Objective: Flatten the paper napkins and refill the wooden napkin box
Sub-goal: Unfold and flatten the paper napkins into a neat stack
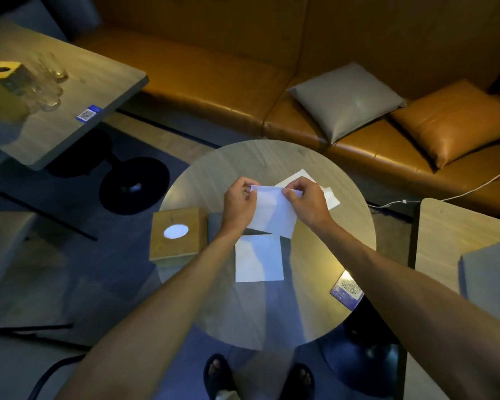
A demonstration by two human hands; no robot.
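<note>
A white paper napkin (273, 210) is held above the round wooden table (315, 298), pinched at its upper left corner by the left hand (239, 202) and at its upper right corner by the right hand (308, 202), fingers closed on the paper. A flat napkin (259, 258) is laid on the table just below it, and more napkins (328, 194) are seen behind the right hand. The wooden napkin box (178, 235) is set at the table's left edge, its oval opening showing white.

Dim room, tan leather sofa (214, 82), grey cushion (347, 101), tan cushion (456, 122), round wood surface (243, 313), dark carpeted floor (84, 255)
</note>
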